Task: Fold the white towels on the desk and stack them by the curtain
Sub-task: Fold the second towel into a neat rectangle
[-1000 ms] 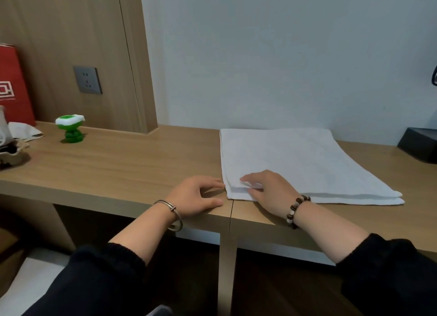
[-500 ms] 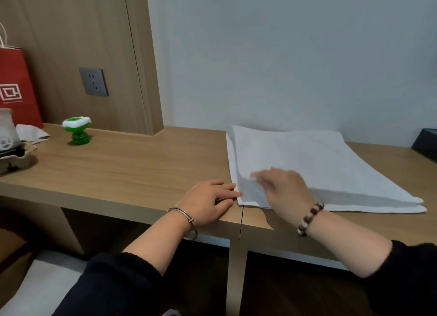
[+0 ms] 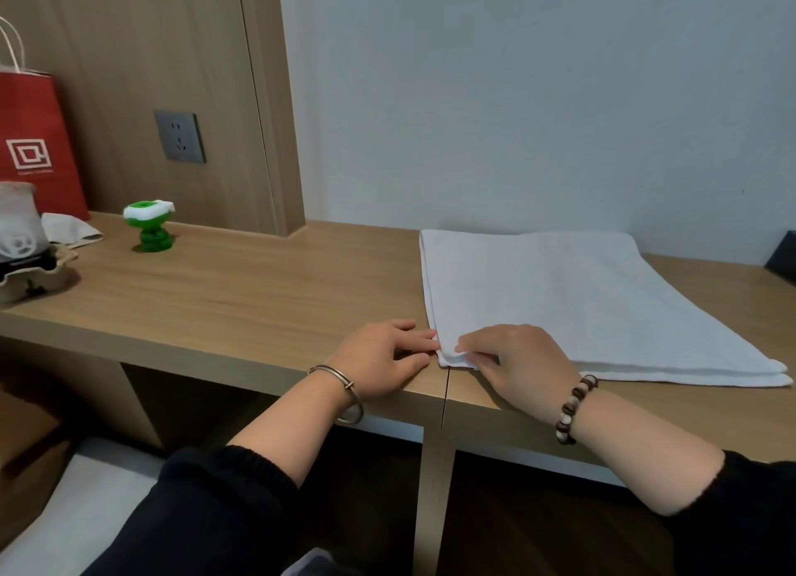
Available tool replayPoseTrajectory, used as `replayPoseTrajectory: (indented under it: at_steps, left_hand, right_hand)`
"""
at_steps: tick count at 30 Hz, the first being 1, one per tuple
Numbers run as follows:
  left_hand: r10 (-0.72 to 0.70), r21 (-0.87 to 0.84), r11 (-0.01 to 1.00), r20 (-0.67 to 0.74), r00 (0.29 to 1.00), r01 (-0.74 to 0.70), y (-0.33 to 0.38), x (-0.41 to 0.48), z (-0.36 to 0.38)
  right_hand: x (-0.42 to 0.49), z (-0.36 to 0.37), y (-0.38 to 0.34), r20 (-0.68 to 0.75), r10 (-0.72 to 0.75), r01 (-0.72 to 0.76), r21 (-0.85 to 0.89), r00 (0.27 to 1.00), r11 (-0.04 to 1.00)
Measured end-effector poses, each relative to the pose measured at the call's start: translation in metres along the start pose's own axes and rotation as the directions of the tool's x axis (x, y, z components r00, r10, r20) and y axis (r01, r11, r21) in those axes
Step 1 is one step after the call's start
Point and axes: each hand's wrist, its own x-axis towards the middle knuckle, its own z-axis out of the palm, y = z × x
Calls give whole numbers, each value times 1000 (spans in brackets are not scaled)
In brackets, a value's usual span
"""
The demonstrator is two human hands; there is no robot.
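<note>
A white towel [image 3: 573,299], folded into flat layers, lies on the wooden desk [image 3: 241,299] against the pale wall. My right hand [image 3: 512,360] rests on the towel's near left corner, fingers pinching the top layer there. My left hand [image 3: 383,360] lies on the desk just left of that corner, fingertips touching the towel's edge, nothing held in it. No curtain is in view.
At the desk's left end stand a red paper bag [image 3: 34,144], a small green and white figure [image 3: 150,226] and a cup in a cardboard holder [image 3: 21,239]. A dark box [image 3: 784,256] sits at the far right. A power socket [image 3: 180,136] is on the wood panel.
My right hand has settled back on the towel's near left corner and pinches it. My left hand stays beside the corner. The view has shifted slightly.
</note>
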Motion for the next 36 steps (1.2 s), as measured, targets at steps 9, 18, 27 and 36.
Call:
replayPoseTrajectory:
  at_steps: [9,18,27,36]
  left_hand:
    - [6,-21,1000,-40,999,-7,-1,-1,2]
    - [20,21,1000,-37,999,-19,-1,0,3]
    - [26,29,999,-16,1000,-26,-1,-1,3]
    - [61,-253,965,-29,998,-67,10,-9,0]
  right_hand:
    - [1,-2,-3,24,-93,95,-72,995,993]
    - [1,-2,-5,32,-153,155,-65,988,986]
    - [2,-2,-6,26,-173,172,16,985,985]
    - [1,-3,0,91,-73,65,90,993,994]
